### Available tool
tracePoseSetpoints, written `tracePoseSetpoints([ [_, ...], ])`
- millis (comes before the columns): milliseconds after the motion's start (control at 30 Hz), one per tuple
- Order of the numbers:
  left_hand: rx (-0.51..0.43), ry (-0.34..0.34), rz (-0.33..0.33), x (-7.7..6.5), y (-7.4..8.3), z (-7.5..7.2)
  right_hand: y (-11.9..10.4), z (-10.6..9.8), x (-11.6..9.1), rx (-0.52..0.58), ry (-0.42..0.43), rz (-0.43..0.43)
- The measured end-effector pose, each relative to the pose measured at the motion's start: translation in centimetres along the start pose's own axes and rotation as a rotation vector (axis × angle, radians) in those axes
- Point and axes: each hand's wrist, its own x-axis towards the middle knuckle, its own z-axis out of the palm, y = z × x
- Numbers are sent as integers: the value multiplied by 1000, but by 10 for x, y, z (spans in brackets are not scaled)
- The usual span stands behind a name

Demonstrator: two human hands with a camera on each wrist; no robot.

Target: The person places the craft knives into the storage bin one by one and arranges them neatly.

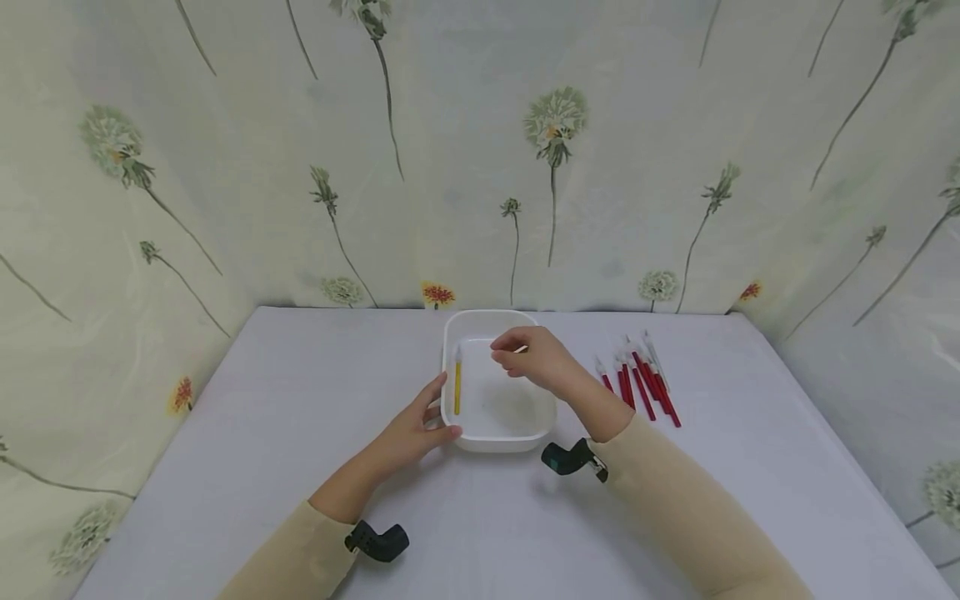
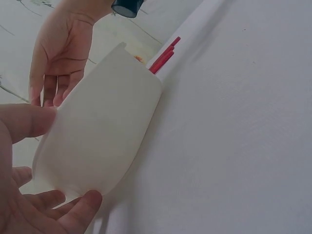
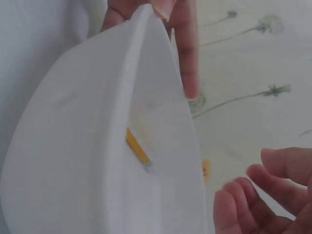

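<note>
A white plastic tray [image 1: 504,445] stands on the table, and my left hand [image 1: 408,433] grips its near left corner. In the left wrist view the thumb lies at the rim and the other fingers curl against the wall. Inside the tray, along its left side, lies a yellow pen [image 1: 457,387] with a clear tip. My right hand [image 1: 542,360] hovers over the right half of the tray, fingers loosely bent. The right wrist view shows a gap between its thumb and fingertips, with nothing held there.
Several red pens [image 1: 641,385] with clear tips lie in a loose group right of the tray, beside a pale grey pen [image 1: 654,357]. A white cloth covers the table [image 1: 337,367]. Behind it hangs a dandelion-print curtain [image 1: 450,192].
</note>
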Motion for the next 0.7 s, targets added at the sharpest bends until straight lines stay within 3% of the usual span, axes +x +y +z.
tracePoseSetpoints([
  [700, 3, 28, 3, -1, 2, 3, 32, -62, -59, -72, 115, 5],
])
